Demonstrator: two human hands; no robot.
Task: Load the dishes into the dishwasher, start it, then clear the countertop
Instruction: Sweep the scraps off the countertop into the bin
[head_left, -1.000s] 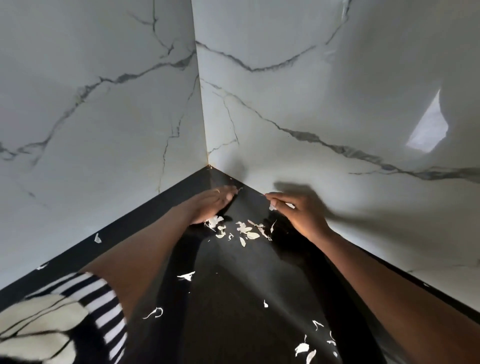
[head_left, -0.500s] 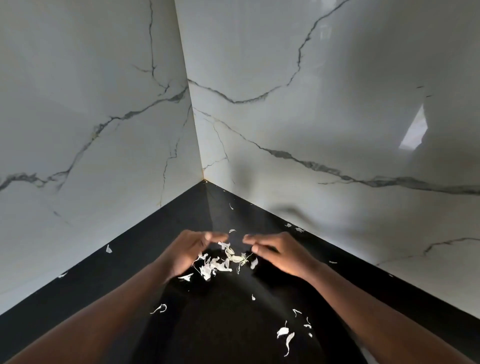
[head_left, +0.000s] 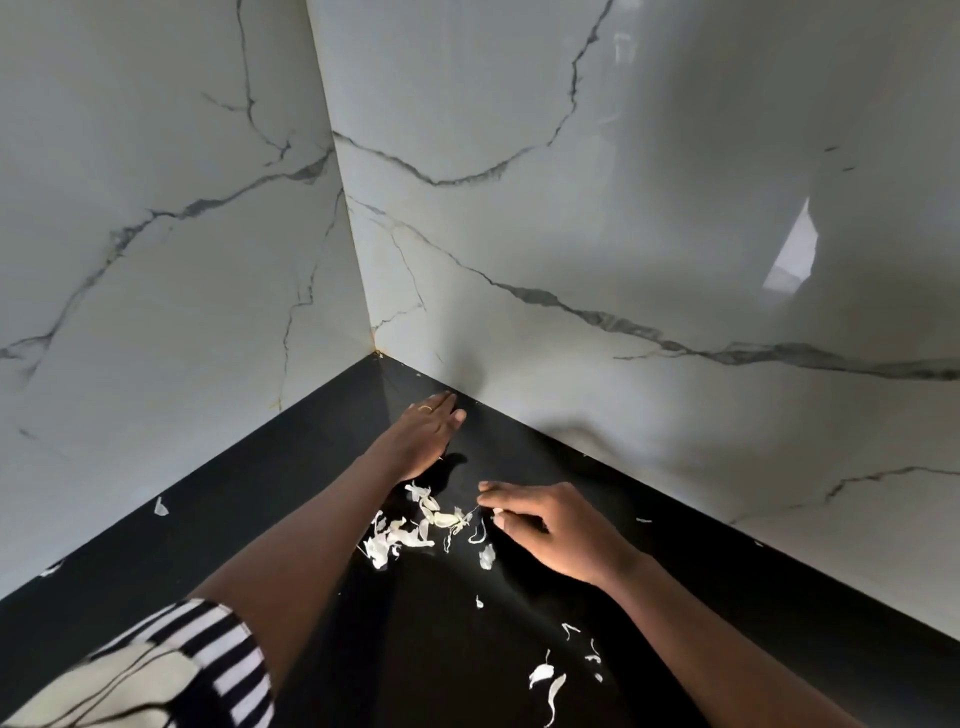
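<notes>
A small heap of white papery peel scraps lies on the glossy black countertop, near the corner where two marble walls meet. My left hand lies flat on the counter beyond the heap, with its fingers straight and pointing at the corner. A ring shows on one finger. My right hand sits just right of the heap with its fingers curled. Its fingertips pinch a thin scrap at the heap's edge.
More loose scraps lie nearer to me on the right, and single scraps lie along the left wall's base. White veined marble walls close the counter off on the left and at the back. A striped sleeve shows at the lower left.
My left hand has left the heap and stretched forward flat towards the corner. My right hand stays beside the gathered scraps. The view has tilted down slightly.
</notes>
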